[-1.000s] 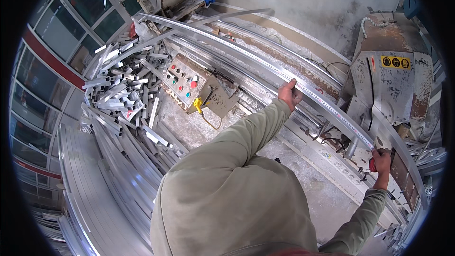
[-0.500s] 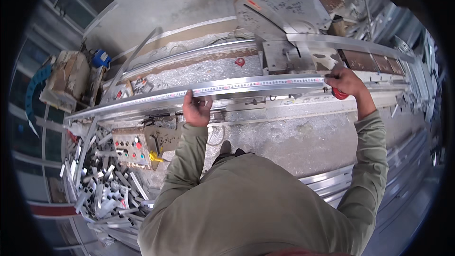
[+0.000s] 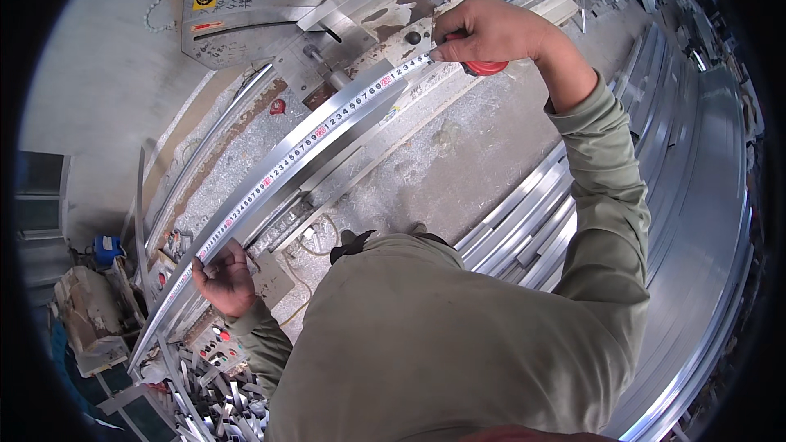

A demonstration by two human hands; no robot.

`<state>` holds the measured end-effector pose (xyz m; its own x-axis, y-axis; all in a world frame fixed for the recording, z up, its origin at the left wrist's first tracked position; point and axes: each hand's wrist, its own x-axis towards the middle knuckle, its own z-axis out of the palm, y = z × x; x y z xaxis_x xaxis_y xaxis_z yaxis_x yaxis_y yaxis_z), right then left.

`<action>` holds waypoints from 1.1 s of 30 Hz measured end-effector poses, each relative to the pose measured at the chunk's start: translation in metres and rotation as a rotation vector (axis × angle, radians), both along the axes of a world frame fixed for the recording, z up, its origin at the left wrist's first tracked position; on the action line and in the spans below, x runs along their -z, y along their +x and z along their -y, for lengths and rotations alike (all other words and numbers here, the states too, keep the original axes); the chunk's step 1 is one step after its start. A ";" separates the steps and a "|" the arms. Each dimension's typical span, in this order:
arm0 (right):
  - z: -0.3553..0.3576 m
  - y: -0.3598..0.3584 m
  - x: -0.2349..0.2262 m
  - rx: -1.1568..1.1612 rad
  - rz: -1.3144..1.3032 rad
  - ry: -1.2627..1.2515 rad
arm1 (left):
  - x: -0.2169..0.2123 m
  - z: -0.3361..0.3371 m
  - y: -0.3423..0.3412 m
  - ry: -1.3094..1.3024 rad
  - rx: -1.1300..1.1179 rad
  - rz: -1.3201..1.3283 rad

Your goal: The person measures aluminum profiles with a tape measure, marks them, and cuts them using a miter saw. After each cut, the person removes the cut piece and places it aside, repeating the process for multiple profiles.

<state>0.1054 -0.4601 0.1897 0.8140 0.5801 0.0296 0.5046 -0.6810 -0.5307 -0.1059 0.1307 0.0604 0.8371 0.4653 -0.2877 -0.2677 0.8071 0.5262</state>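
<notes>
A long silver aluminium profile (image 3: 348,137) runs from the lower left up toward the middle, along the machine bed. Along its top lies a white tape measure blade (image 3: 288,162), drawn out past the profile's upper end. My right hand (image 3: 503,33) is closed around the red tape measure case (image 3: 485,68), with thumb and fingers at the blade where it comes out. Lower left, my left hand (image 3: 228,282) grips the edge of the profile, its thumb by the blade and its fingers curled; part of that grip is hidden.
A saw machine with a grey guard (image 3: 254,12) stands beyond the profile. Another red object (image 3: 277,106) lies on its chip-covered bed. A control box with buttons (image 3: 219,348) and a heap of metal offcuts (image 3: 233,405) are lower left. Long profiles (image 3: 524,233) are stacked at right.
The view has turned to the right, so the profile now slants steeply. My left hand is farther down the profile from my right hand, which still holds the tape measure.
</notes>
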 end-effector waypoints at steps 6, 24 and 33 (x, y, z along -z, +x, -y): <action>-0.006 -0.009 0.004 0.034 0.044 -0.007 | -0.007 0.006 -0.007 0.002 -0.039 -0.023; -0.006 -0.014 0.012 0.015 0.058 0.031 | 0.003 -0.003 -0.011 -0.018 -0.025 -0.047; -0.008 -0.015 0.008 0.006 0.037 0.024 | -0.001 0.002 -0.011 -0.031 -0.009 -0.045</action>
